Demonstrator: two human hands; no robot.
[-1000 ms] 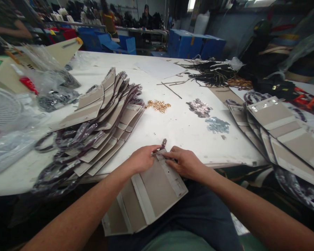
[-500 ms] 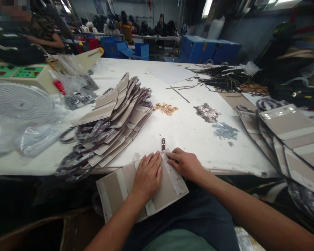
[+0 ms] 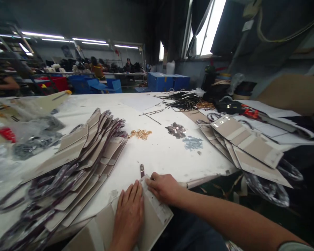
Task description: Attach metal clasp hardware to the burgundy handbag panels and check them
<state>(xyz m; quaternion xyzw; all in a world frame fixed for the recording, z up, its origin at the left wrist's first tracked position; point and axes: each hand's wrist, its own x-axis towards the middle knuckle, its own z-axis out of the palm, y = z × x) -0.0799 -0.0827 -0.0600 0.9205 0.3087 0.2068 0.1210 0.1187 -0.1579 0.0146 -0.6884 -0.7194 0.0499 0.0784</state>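
Observation:
A beige bag panel with pale tape strips lies tilted over the table's front edge. My left hand rests flat on it, fingers stretched out. At the panel's top right edge, my right hand is closed, thumb and fingertips together; what is between them, if anything, is hidden. A short dark strap with a metal fitting sticks out beyond the panel's top. Behind it are heaps of gold-coloured pieces, dark metal pieces and grey-blue pieces.
Stacked beige panels with wrapped handles stand at left, with more panels at right. Dark strips lie at the back of the white table. Plastic bags sit far left. Other people work in the background.
The view has turned right and tipped up, so everything sits further left and lower. Both hands remain on the panel; my right fingers look more tightly curled at its top edge.

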